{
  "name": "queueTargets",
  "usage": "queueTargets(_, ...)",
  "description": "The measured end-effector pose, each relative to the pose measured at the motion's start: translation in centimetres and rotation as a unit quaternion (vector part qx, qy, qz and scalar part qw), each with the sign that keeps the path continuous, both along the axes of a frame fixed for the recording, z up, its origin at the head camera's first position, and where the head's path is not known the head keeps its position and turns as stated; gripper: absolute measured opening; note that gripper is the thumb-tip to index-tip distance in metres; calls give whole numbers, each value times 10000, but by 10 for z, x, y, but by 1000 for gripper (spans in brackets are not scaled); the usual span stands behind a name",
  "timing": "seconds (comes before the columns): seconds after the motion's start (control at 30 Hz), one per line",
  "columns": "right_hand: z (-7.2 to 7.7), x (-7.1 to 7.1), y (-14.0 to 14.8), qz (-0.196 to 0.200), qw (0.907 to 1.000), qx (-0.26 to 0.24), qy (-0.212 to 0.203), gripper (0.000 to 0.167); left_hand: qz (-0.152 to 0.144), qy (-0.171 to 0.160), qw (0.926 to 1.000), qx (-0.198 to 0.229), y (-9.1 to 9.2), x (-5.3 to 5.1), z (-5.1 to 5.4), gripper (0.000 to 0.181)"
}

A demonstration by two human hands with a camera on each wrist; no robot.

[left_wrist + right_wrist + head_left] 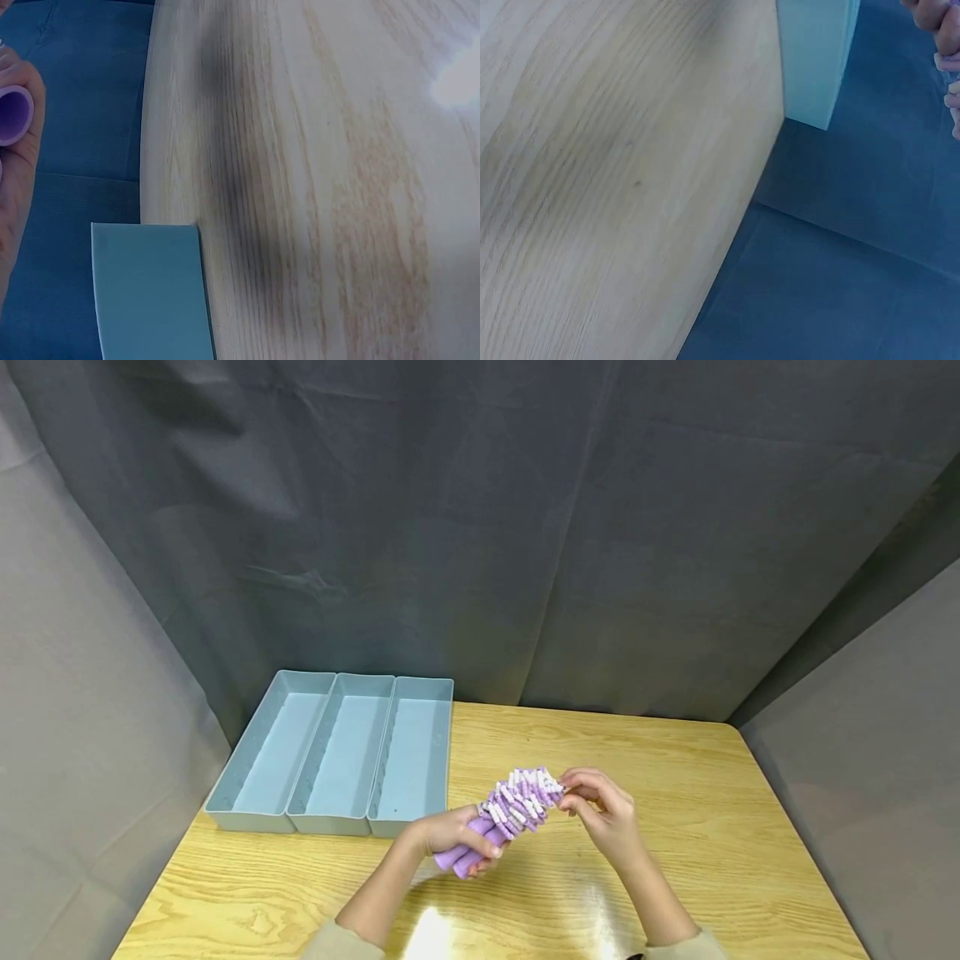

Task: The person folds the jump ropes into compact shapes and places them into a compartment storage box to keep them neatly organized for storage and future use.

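A beaded jump rope (522,797), purple and white, is bunched into a folded bundle above the table. My left hand (453,832) grips its two purple handles, which stick out toward the lower left. At the bundle's far right end, my right hand (606,814) pinches the tip with thumb and fingers. In the left wrist view, a hollow handle end (13,116) shows beside the left hand (19,169) at the edge. Only some right-hand fingers (933,15) and a few beads (951,64) appear in the right wrist view; the pinch itself is largely hidden there.
Three joined blue-grey bins (408,752) stand side by side at the table's left rear, just beyond the left hand. The wooden table (720,843) extends to the right. Dark cloth (480,527) hangs behind it, and grey cloth panels (862,777) flank both sides.
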State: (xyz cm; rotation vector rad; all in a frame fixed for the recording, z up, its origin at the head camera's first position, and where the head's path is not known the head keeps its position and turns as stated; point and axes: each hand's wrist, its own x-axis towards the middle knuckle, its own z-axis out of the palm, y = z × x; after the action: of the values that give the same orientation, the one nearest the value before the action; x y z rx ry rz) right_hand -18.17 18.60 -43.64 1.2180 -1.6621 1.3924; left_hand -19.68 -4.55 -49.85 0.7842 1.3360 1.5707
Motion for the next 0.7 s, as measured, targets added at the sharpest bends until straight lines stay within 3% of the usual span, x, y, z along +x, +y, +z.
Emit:
queueTargets(0.13, -11, -7, 0, -779, 9934, 344, 765, 29, -13, 22, 10000, 21, 1, 1, -1, 6)
queueTargets(0.37, -26, -13, -3, -1549, 9741, 584, 1538, 31, -68, -92, 9999, 59, 1, 3, -3, 11)
queueTargets(0.5, -16, -8, -9, -1335, 9768, 376, 1631, 27, -137, -128, 9998, 71, -2, 2, -3, 8)
queueTargets(0.7, 7, 5, -12, -605, 9901, 411, 1197, 20, -197, -146, 9996, 151, -6, 0, 0, 3)
